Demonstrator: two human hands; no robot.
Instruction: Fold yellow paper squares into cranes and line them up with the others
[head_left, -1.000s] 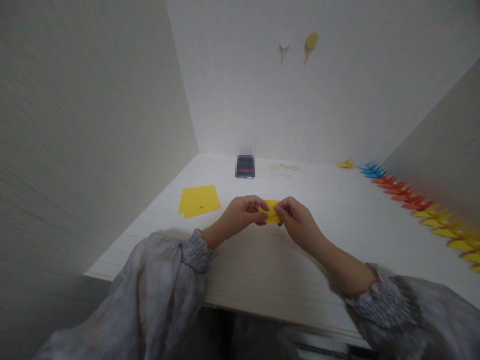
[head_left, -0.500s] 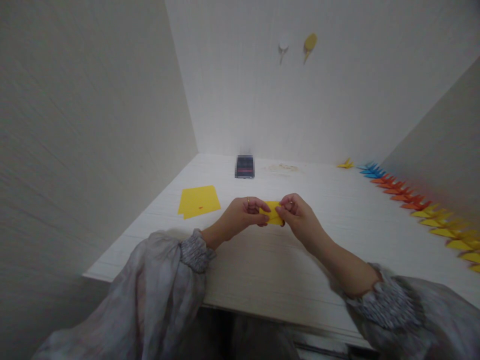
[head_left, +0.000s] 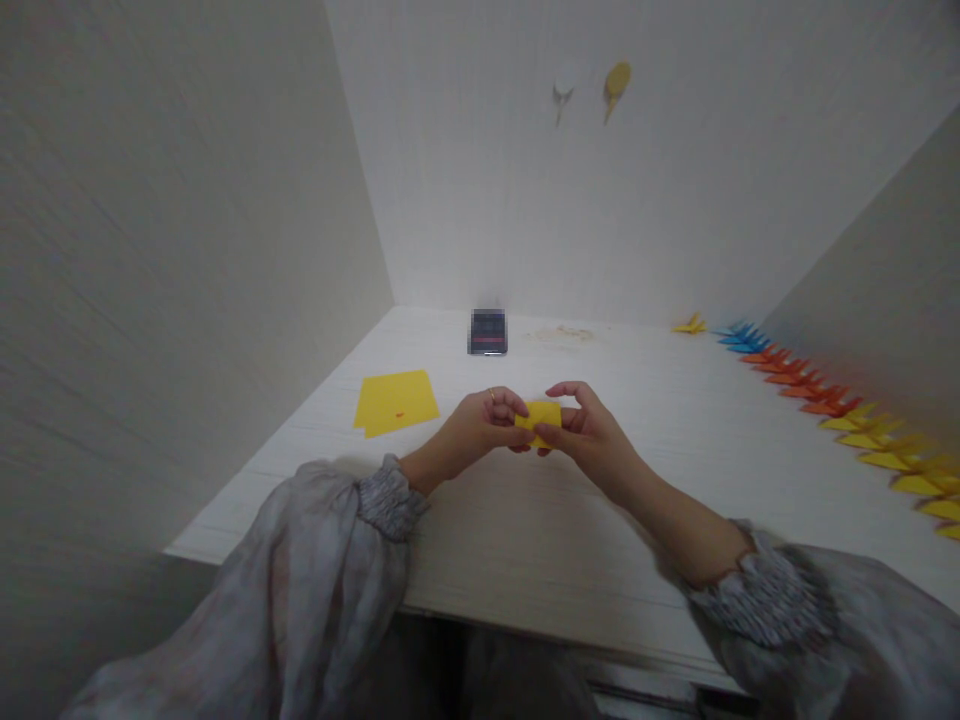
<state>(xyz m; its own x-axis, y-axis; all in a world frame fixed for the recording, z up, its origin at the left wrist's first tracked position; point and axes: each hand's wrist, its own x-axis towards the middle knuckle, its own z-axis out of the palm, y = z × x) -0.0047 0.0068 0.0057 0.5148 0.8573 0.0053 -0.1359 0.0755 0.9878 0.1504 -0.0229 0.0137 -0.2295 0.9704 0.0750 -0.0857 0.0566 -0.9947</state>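
Observation:
A small folded piece of yellow paper (head_left: 541,418) is held just above the white table (head_left: 525,520), near its middle. My left hand (head_left: 480,428), with a ring on one finger, pinches the paper's left end. My right hand (head_left: 589,432) grips the right end, thumb in front and index finger curled over the top. Both hands meet at the paper and hide much of it.
A stack of flat yellow sheets (head_left: 396,402) lies to the left. A dark small box (head_left: 489,332) stands at the back. Folded paper pieces in blue (head_left: 739,338), orange (head_left: 802,388) and yellow (head_left: 892,450) line the right wall. Walls close in on three sides.
My right hand has shifted its fingers on the paper, the index finger now arching over the top edge. The paper has stayed in about the same place.

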